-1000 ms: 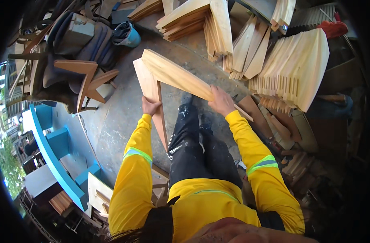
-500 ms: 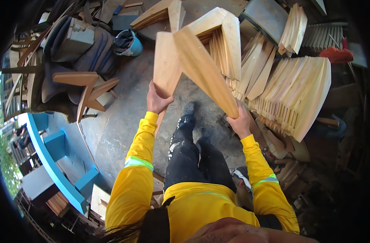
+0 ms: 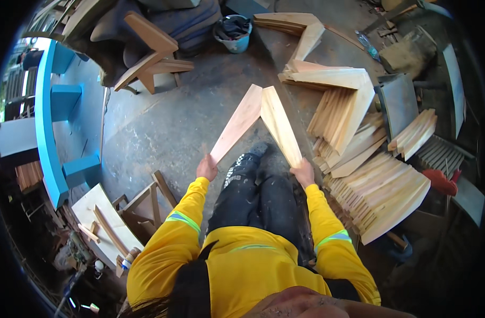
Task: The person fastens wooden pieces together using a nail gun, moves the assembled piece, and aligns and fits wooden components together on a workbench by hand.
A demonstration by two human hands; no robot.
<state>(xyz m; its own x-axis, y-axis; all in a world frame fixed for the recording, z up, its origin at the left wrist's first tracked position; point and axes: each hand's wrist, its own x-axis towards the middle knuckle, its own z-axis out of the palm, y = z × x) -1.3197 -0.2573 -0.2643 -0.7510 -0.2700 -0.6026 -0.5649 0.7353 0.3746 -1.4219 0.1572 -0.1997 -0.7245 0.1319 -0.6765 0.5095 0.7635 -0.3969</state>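
1. While the person in the yellow long-sleeved shirt is standing over the concrete floor [image 3: 163, 127], both hands are reaching forward, each wrapping shut around one lower end of a V-shaped wooden frame piece [image 3: 261, 119].
2. Closing on the left leg's tip is the left hand [image 3: 206, 168], fingers curling round the narrow end; the right hand [image 3: 304, 172] is gripping the right leg's end the same way, the two hands staying well apart.
3. Pointing away from the person is the joined apex, hovering above the floor just ahead of the dark trousers and shoe.
4. Judging by the pale, planed boards, the piece is looking stiff and fairly light, though the glued corner is probably its weak spot, so holding both legs is spreading the strain.
5. Lying to the right are stacks of similar angled pieces [image 3: 354, 106] and fanned curved slats [image 3: 385, 193].
6. Standing farther off are a bucket [image 3: 233, 33], a wooden chair frame [image 3: 149, 58] and a blue bench [image 3: 54, 106].
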